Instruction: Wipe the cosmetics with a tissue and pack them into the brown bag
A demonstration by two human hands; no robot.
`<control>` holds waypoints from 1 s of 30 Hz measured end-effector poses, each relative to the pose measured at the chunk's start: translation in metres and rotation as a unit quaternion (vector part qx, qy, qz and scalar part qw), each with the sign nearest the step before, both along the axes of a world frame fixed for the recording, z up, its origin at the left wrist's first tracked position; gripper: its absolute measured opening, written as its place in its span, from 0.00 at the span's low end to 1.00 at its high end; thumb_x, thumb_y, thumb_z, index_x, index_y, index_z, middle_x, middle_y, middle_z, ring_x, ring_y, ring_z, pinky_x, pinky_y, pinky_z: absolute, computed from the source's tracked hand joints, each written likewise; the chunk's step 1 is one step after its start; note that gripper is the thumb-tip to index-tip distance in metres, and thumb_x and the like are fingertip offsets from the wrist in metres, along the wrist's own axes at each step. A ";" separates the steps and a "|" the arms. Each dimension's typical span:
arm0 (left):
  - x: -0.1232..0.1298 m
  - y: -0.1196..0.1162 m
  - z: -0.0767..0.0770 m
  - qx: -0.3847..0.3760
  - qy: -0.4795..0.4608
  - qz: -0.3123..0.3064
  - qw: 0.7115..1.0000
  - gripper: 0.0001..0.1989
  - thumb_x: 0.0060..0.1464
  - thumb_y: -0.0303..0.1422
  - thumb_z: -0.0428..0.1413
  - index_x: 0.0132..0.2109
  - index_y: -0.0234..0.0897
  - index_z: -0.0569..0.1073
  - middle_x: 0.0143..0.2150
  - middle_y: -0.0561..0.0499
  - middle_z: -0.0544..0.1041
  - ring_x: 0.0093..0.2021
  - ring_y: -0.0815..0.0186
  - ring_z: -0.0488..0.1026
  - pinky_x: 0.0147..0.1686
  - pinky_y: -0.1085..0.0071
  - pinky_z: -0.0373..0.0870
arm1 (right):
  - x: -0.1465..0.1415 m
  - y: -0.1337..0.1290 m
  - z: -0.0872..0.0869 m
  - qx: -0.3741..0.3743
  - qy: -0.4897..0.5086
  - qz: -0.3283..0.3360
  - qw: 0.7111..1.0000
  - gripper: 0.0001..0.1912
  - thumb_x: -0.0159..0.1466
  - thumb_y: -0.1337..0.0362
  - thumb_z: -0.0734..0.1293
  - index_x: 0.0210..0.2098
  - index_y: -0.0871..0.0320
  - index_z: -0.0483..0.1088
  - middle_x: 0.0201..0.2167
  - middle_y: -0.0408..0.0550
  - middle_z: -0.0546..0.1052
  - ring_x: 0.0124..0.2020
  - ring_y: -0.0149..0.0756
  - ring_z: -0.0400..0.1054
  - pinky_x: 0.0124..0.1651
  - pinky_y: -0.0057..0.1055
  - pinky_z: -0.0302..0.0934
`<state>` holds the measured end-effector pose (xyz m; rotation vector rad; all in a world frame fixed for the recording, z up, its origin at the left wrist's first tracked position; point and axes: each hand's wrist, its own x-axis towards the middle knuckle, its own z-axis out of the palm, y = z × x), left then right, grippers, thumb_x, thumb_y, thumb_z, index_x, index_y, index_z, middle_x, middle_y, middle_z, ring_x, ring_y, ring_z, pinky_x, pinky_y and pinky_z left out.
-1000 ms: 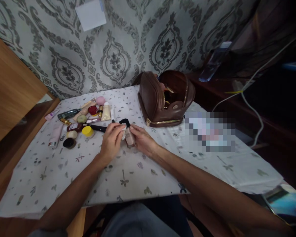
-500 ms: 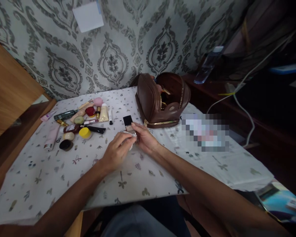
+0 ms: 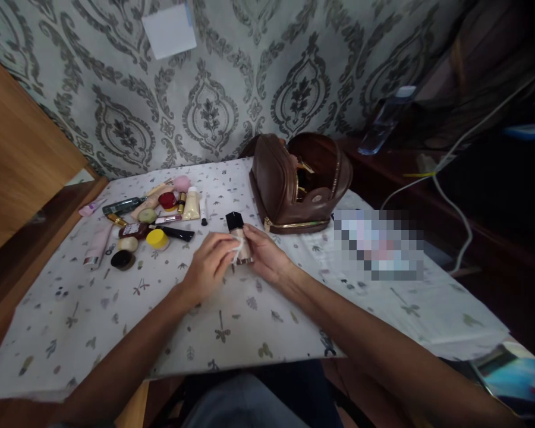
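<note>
My right hand (image 3: 267,252) is closed around a small glass foundation bottle (image 3: 243,252) with a black cap, held tilted above the table. Pinched in my left hand (image 3: 211,264) is a white wipe (image 3: 238,249), which lies against the side of the bottle. Its folds are partly hidden by my fingers. Left of my hands lie several cosmetics, among them a yellow-lidded jar (image 3: 157,239), a black-lidded jar (image 3: 122,260), a black tube (image 3: 176,233) and a cream tube (image 3: 191,204).
A brown leather bag (image 3: 289,184) stands unzipped behind my hands, with things inside. To its right lies a blurred-out packet (image 3: 378,244). A clear water bottle (image 3: 386,122) stands at the back right, near a white cable (image 3: 466,232). A patterned cloth (image 3: 249,321) covers the table.
The bottle has turned in my right hand, so more of its glass body shows. My left hand with the wipe has shifted to the bottle's left side. The camera view has moved slightly.
</note>
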<state>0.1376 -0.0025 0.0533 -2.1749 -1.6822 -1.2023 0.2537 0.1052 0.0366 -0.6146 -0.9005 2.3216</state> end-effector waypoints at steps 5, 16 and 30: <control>0.012 -0.004 0.000 -0.010 0.053 -0.072 0.996 0.12 0.65 0.27 0.48 0.52 0.38 0.70 0.44 0.46 0.74 0.44 0.64 0.72 0.45 0.66 0.72 | 0.002 0.003 0.006 -0.056 0.002 -0.015 0.998 0.17 0.52 0.55 0.76 0.29 0.57 0.68 0.24 0.40 0.73 0.26 0.29 0.66 0.29 0.26 0.60; -0.013 0.000 0.012 0.063 -0.029 0.100 0.993 0.09 0.64 0.28 0.49 0.49 0.39 0.71 0.45 0.47 0.73 0.47 0.63 0.72 0.49 0.66 0.71 | 0.002 -0.016 0.016 -0.018 0.020 0.075 0.997 0.16 0.49 0.60 0.78 0.34 0.58 0.73 0.26 0.38 0.74 0.27 0.27 0.65 0.30 0.24 0.60; 0.007 -0.004 0.007 0.042 0.040 -0.017 0.998 0.10 0.64 0.25 0.49 0.49 0.37 0.70 0.44 0.45 0.73 0.45 0.64 0.71 0.45 0.67 0.72 | 0.001 -0.006 0.006 -0.075 0.047 0.058 0.994 0.12 0.54 0.60 0.76 0.29 0.59 0.71 0.22 0.38 0.74 0.23 0.26 0.66 0.27 0.24 0.61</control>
